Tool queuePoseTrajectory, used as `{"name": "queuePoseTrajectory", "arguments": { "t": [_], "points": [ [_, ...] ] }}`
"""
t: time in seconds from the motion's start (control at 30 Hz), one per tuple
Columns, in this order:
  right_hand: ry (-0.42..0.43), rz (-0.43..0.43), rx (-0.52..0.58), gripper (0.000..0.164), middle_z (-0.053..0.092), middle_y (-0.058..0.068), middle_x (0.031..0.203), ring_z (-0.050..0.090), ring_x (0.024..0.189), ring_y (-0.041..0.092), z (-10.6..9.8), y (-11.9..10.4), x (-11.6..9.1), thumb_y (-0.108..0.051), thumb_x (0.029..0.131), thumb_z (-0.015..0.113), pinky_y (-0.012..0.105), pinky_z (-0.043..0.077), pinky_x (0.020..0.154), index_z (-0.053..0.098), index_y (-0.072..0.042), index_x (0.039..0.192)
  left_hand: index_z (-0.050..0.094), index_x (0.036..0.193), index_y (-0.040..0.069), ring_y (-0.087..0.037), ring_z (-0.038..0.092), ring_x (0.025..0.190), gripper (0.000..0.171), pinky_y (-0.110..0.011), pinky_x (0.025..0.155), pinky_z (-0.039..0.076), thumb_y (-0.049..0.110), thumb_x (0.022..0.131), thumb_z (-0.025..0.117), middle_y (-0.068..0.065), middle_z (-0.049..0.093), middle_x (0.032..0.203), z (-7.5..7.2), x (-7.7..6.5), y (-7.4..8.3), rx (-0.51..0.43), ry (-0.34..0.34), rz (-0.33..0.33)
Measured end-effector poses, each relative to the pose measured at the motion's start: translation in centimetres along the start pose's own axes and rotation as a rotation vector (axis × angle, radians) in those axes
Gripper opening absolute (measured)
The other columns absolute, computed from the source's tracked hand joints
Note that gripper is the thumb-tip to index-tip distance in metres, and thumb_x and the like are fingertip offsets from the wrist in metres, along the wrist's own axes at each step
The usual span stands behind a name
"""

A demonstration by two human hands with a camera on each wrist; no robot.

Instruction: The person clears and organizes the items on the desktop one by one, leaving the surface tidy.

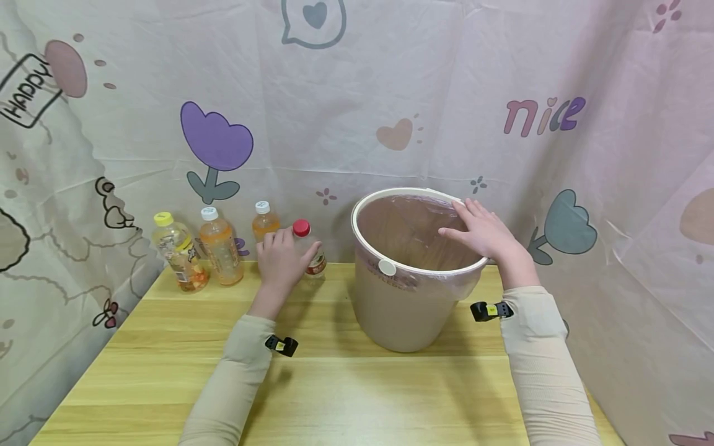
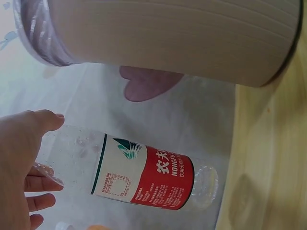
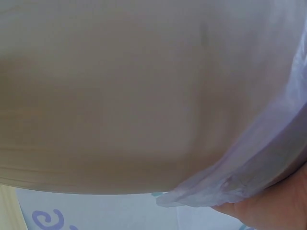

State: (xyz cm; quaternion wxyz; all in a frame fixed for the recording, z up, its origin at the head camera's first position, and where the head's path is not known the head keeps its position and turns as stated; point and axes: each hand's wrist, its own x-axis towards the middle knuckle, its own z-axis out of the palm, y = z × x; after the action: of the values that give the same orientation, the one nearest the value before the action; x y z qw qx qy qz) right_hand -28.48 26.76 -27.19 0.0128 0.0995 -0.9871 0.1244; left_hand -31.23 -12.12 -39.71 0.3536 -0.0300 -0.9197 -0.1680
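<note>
My left hand [image 1: 281,260] holds a clear plastic water bottle [image 2: 144,167] by its upper part. This bottle has a red cap and a red and white label. In the left wrist view the thumb lies on one side of it and the fingers on the other. My right hand [image 1: 488,234] rests at the right rim of a beige bucket [image 1: 401,310], fingers fairly straight and thumb over the opening. A thin clear bag [image 3: 230,179] lines the bucket and folds over its rim. In the right wrist view most of that hand is out of frame.
Left of my left hand stand a yellow-capped bottle [image 1: 181,254] and a white-capped bottle [image 1: 222,251] with orange labelling. Another white-capped bottle [image 1: 264,220] is partly behind the hand. A printed curtain [image 1: 346,124] hangs behind the wooden table [image 1: 346,396].
</note>
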Motion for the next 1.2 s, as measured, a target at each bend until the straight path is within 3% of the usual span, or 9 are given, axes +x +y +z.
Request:
{"name": "queuePoseTrajectory", "arguments": {
  "t": [0.2,0.43,0.73,1.2],
  "points": [
    [-0.001,0.003,0.012,0.087,0.003,0.024,0.162,0.0,0.151,0.041,-0.1,-0.1,0.0,-0.06,0.094,0.046,0.062,0.002,0.12,0.012,-0.011,0.157,0.063,0.112,-0.005,-0.039,0.054,0.097,0.071,-0.053,0.082,0.042,0.059,0.081,0.068,-0.021,0.068,0.108,-1.3,-0.4,0.0,-0.064,0.108,0.018],
    [0.001,0.002,0.022,0.087,0.004,0.025,0.162,0.0,0.151,0.042,0.0,-0.1,0.0,-0.058,0.095,0.047,0.061,0.003,0.12,0.012,-0.009,0.157,0.062,0.113,-0.005,-0.039,0.054,0.097,0.068,-0.055,0.085,0.043,0.054,0.081,0.071,-0.023,0.066,0.108,-3.3,-0.7,0.6,-0.164,0.176,0.01],
    [0.002,0.003,0.026,0.086,0.004,0.026,0.162,0.001,0.15,0.043,-0.3,-0.3,-0.3,-0.056,0.095,0.049,0.061,0.004,0.12,0.012,-0.007,0.156,0.061,0.106,-0.006,-0.038,0.055,0.092,0.063,-0.053,0.081,0.044,0.05,0.079,0.073,-0.022,0.066,0.099,-4.6,-0.8,1.0,-0.232,0.288,0.079],
    [0.006,0.005,0.033,0.088,0.005,0.025,0.162,0.001,0.151,0.042,-0.3,-0.2,-0.2,-0.057,0.094,0.049,0.061,0.004,0.12,0.012,-0.008,0.156,0.06,0.123,0.0,-0.037,0.056,0.103,0.062,-0.05,0.09,0.043,0.042,0.08,0.075,-0.019,0.066,0.115,-6.6,-0.2,2.6,-0.409,0.396,0.166]
  ]
}}
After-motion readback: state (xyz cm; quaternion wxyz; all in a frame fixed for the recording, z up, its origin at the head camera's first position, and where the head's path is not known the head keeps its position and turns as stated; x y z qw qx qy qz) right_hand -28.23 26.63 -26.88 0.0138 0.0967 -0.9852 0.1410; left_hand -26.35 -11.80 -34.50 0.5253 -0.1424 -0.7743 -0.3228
